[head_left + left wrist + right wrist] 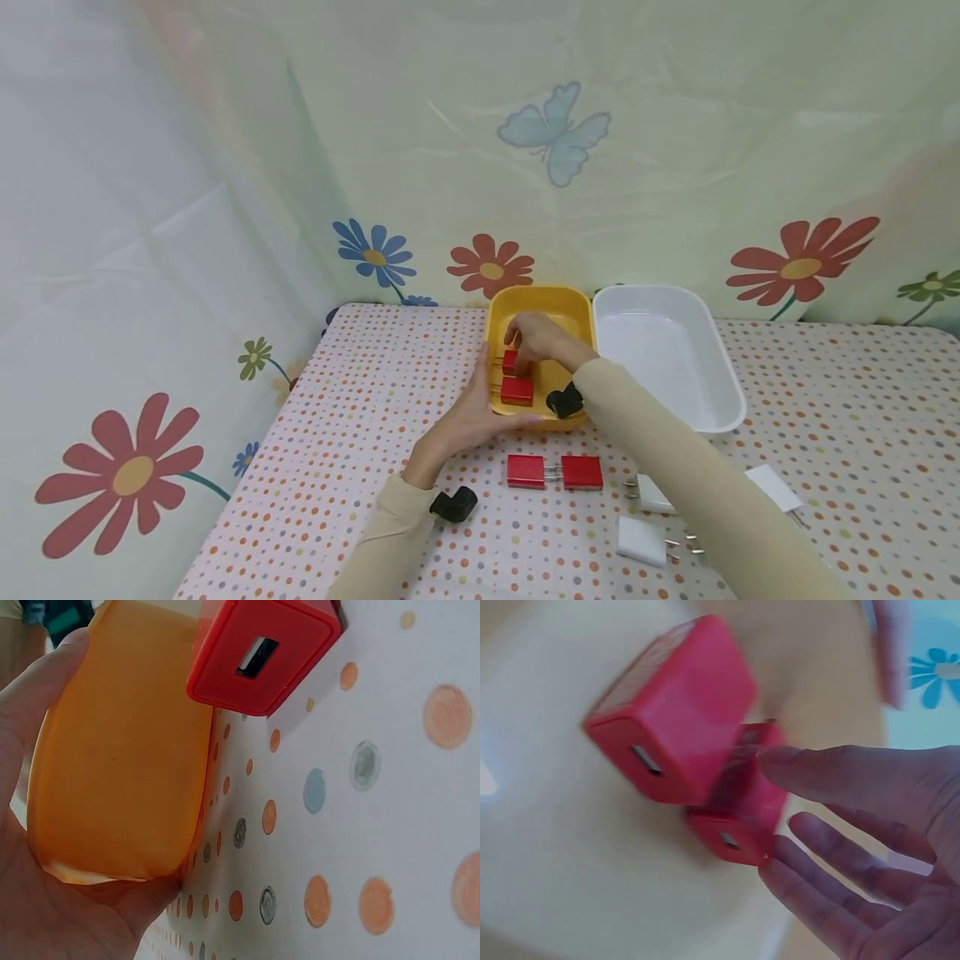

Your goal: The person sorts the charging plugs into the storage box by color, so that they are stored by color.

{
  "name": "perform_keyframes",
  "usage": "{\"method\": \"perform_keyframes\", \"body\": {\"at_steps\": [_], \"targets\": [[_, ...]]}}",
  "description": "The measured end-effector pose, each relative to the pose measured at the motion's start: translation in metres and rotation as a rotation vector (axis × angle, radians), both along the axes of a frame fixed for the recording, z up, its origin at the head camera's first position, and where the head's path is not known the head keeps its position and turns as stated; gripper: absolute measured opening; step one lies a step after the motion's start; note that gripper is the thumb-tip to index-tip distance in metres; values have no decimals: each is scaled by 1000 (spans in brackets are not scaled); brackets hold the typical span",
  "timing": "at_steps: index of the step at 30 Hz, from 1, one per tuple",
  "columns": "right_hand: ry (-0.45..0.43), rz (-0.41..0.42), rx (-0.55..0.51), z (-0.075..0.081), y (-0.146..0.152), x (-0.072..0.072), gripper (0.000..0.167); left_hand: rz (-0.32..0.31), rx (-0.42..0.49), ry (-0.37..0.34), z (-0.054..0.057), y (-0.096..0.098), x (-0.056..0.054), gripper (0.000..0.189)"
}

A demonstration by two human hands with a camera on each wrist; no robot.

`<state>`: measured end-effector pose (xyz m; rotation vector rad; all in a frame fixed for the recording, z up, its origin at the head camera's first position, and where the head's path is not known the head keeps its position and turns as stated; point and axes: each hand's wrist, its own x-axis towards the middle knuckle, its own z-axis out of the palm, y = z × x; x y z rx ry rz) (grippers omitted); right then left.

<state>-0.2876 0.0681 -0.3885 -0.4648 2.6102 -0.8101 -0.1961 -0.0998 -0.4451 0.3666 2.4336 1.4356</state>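
Yellow tray [566,319]: I note left hand [474,411], fingers spread, seemingly steadying it; right hand [542,336] pinching red charger [509,362], likely aligning it.

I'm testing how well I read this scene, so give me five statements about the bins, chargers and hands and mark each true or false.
1. The right hand is reaching into the yellow bin. True.
2. The white bin stands left of the yellow bin in the head view. False: it stands on the right of it.
3. The left hand touches the yellow bin. True.
4. The white chargers lie in the yellow bin. False: those in view lie on the table.
5. Two red chargers on the table have their prongs facing each other. True.
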Motion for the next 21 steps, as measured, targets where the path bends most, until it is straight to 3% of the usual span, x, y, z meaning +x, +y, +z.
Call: {"method": "perform_keyframes", "body": {"at_steps": [5, 9, 15, 21], "targets": [[101, 50, 21, 21, 4, 5, 35, 2, 19, 8, -3, 2, -1, 129], [177, 85, -11, 41, 10, 18, 34, -1, 15, 15, -5, 1, 0, 129], [279, 119, -74, 72, 25, 53, 30, -10, 27, 22, -3, 2, 1, 128], [337, 157, -85, 87, 43, 92, 30, -18, 36, 40, -1, 2, 2, 128]]}}
